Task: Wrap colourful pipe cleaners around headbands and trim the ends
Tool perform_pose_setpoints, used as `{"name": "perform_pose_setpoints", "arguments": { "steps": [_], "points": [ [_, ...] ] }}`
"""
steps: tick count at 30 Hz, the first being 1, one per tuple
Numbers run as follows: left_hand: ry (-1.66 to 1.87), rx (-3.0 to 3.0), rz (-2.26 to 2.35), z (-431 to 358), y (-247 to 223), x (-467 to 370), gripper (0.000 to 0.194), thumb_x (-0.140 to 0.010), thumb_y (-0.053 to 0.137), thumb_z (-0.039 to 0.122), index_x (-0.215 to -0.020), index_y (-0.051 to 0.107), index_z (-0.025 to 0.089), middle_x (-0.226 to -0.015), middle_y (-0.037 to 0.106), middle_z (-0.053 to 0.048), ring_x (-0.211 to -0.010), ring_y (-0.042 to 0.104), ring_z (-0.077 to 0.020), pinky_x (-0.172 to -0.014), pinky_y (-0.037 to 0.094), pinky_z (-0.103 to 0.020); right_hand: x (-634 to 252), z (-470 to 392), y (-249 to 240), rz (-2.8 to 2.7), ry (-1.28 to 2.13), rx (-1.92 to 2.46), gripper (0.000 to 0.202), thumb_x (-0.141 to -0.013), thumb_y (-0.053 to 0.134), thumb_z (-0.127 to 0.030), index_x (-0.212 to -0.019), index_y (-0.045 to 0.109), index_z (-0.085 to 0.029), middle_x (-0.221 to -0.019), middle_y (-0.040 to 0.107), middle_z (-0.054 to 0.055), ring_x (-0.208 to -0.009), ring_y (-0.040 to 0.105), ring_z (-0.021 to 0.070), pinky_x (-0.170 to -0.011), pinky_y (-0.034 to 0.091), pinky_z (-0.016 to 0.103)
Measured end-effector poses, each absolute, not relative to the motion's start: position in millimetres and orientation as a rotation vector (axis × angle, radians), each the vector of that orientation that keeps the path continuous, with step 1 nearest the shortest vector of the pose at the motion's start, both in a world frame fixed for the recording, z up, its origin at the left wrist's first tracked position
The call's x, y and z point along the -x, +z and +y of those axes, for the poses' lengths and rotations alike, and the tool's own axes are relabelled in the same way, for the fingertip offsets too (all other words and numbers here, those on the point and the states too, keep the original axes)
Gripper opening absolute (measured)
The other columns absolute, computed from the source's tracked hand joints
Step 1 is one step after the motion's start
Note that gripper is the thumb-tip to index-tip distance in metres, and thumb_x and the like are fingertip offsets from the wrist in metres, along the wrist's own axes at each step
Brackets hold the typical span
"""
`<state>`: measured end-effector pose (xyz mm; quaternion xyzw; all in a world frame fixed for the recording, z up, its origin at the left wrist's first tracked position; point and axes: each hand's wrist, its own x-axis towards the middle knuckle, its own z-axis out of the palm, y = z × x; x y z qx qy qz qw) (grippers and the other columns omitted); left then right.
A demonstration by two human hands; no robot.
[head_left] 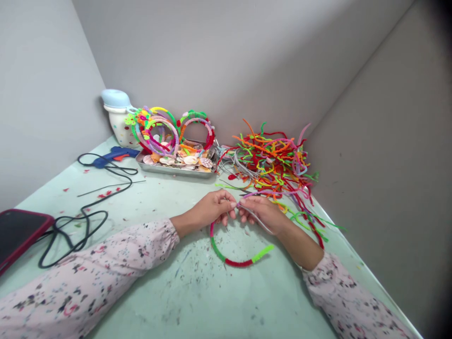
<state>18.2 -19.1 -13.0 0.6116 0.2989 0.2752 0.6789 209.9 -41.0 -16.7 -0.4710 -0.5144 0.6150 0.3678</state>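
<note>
Both hands meet over the middle of the table. My left hand [217,206] pinches the upper end of a curved band [239,263] wrapped in pink, green, red and light green fuzzy wire. The band's light green end hangs free, curving below the hands. Close beside it, my right hand [259,212] is closed on a purple pipe cleaner [282,193], whose tail runs off to the right. A thin pale strip also passes along the right hand's fingers. The fingertips nearly touch, and the exact contact between band and purple wire is too small to tell.
Behind are a metal tray [176,170] of shells with colourful finished hoops [197,117], and a tangled pile of pipe cleaners [271,160]. At left are a white cup [122,122] with a blue lid, a blue glue gun [118,154], its black cord and a red-edged phone [24,235].
</note>
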Motion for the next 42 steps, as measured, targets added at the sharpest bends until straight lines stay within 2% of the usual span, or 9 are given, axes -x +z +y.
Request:
{"name": "perform_pose_setpoints", "arguments": {
  "steps": [14,21,26,29,42],
  "points": [
    [0.599,-1.411,0.747,-17.8,-17.2,-18.2,0.022,-0.080,0.057,0.036,-0.083,0.049,0.016,-0.063,0.063,0.000,-0.037,0.051,-0.0059,-0.033,0.029,-0.015,-200.9,-47.7,-11.7,-1.430,1.344,1.277,0.029,-0.074,0.067,-0.042,-0.068,0.059,-0.015,-0.059,0.061,0.000,-0.047,0.051,0.0080,-0.046,0.036,0.022],
    [0.591,-1.437,0.801,-19.3,-15.3,-18.2,0.021,-0.080,0.055,0.037,-0.082,0.048,0.017,-0.057,0.057,0.004,-0.034,0.047,-0.0055,-0.034,0.033,-0.015,-203.5,-49.0,-11.3,-1.557,1.272,1.251,0.026,-0.078,0.062,-0.041,-0.073,0.060,-0.015,-0.061,0.063,0.001,-0.049,0.052,0.0092,-0.048,0.039,0.023],
    [0.578,-1.453,0.830,-18.7,-14.6,-17.0,0.020,-0.080,0.054,0.036,-0.082,0.049,0.017,-0.057,0.057,0.004,-0.034,0.046,-0.0053,-0.034,0.033,-0.015,-203.2,-49.2,-10.5,-1.549,1.280,1.255,0.021,-0.074,0.064,-0.035,-0.081,0.062,-0.016,-0.061,0.064,0.000,-0.050,0.054,0.0111,-0.049,0.040,0.024],
    [0.573,-1.461,0.819,-18.6,-15.5,-16.7,0.019,-0.080,0.053,0.035,-0.081,0.050,0.016,-0.058,0.057,0.003,-0.034,0.046,-0.0053,-0.034,0.032,-0.015,-202.1,-48.6,-11.5,-1.539,1.256,1.287,0.018,-0.071,0.065,-0.032,-0.079,0.062,-0.016,-0.060,0.062,0.000,-0.049,0.053,0.0111,-0.048,0.039,0.024],
    [0.538,-1.492,0.807,-16.9,-18.3,-18.0,0.015,-0.080,0.051,0.031,-0.082,0.049,0.017,-0.057,0.056,0.004,-0.034,0.045,-0.0057,-0.034,0.031,-0.016,-204.9,-51.4,-15.3,-1.718,1.042,1.321,0.008,-0.074,0.056,-0.022,-0.077,0.063,-0.019,-0.061,0.058,-0.003,-0.055,0.050,0.0120,-0.052,0.039,0.024]
  ]
}}
